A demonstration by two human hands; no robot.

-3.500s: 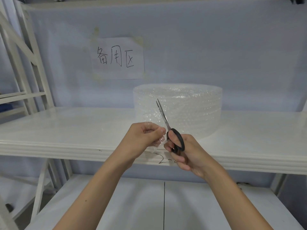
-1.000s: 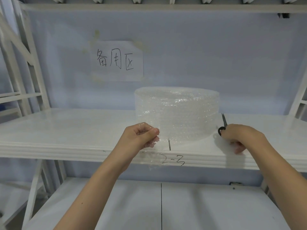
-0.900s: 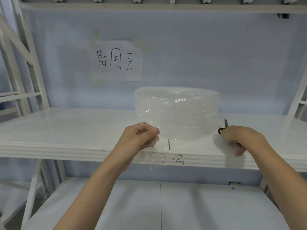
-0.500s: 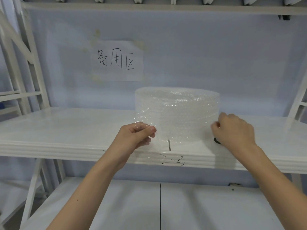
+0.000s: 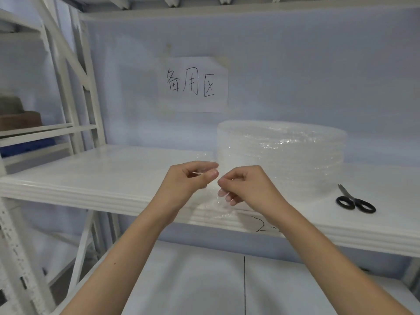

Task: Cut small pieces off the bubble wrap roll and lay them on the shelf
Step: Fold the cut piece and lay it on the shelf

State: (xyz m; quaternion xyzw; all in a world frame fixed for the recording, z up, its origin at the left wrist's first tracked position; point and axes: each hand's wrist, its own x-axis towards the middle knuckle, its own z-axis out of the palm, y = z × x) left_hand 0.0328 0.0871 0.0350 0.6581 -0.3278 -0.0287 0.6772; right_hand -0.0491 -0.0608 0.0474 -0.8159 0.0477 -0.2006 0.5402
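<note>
A wide roll of clear bubble wrap stands upright on the white shelf. My left hand and my right hand meet in front of the roll's left side, above the shelf's front edge. Both pinch a small clear piece of bubble wrap that hangs down between them; its outline is hard to make out. Black-handled scissors lie flat on the shelf to the right of the roll, away from both hands.
A paper sign with handwriting is taped to the back wall. White rack uprights stand on the left, with brown and blue items on a neighbouring shelf. A lower shelf lies beneath my arms.
My right hand set the scissors down on the shelf right of the roll, then moved left and took hold of the piece beside my left hand. The view has shifted left.
</note>
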